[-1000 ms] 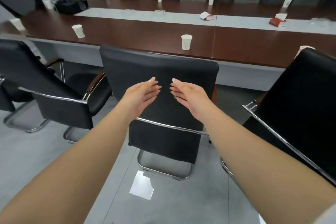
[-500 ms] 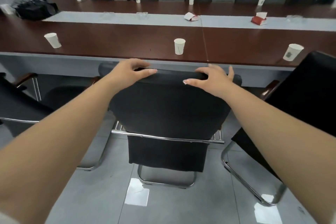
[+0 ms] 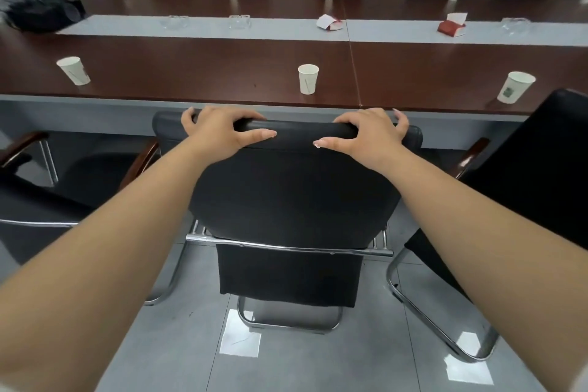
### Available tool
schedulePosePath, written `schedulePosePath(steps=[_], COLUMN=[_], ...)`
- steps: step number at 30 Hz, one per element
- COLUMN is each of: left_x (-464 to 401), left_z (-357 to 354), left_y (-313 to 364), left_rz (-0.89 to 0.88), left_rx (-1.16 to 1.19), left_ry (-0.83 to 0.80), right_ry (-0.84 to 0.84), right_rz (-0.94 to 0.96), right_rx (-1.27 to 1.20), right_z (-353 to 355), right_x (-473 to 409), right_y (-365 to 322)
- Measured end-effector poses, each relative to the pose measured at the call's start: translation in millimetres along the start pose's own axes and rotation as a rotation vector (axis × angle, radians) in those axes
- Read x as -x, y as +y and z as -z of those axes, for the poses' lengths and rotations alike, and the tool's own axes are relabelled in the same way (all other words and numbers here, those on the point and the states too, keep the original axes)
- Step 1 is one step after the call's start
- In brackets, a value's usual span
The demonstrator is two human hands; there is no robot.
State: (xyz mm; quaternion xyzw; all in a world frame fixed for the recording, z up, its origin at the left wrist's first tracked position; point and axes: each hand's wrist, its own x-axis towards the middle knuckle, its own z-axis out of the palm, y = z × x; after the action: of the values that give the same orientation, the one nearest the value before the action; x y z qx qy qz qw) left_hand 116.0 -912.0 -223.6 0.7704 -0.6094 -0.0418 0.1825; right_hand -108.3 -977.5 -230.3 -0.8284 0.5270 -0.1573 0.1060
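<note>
At the far left stands a neighbouring chair (image 3: 38,197), with a paper cup (image 3: 73,70) on the long brown table (image 3: 191,73) above it. The left hand (image 3: 219,134) grips the top edge of the black chair (image 3: 292,194): its fingers curl together over the far side and its thumb lies along the near face. This chair stands on the grey floor facing the table, its backrest just short of the table's edge, below a second cup (image 3: 308,78). The right hand (image 3: 372,134) grips the same edge likewise, fingers curled over, thumb on the near face. A third cup (image 3: 515,86) and another chair (image 3: 541,169) sit at the right.
</note>
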Motion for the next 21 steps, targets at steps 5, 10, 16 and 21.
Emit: schedulePosePath(steps=[5, 10, 16, 21], left_x=[-5, -2, 7, 15], left_z=[-3, -6, -4, -2], left_y=[3, 8, 16, 20], left_rz=[0.01, 0.023, 0.041, 0.058], left_rx=[-0.015, 0.001, 0.044, 0.073], left_ry=[0.027, 0.055, 0.063, 0.053], right_ry=[-0.017, -0.013, -0.03, -0.045], right_rz=[0.016, 0.013, 0.005, -0.002], right_rx=[-0.047, -0.067, -0.077, -0.136], right_z=[4, 6, 6, 11], right_x=[-5, -5, 2, 8], right_y=[4, 7, 9, 11])
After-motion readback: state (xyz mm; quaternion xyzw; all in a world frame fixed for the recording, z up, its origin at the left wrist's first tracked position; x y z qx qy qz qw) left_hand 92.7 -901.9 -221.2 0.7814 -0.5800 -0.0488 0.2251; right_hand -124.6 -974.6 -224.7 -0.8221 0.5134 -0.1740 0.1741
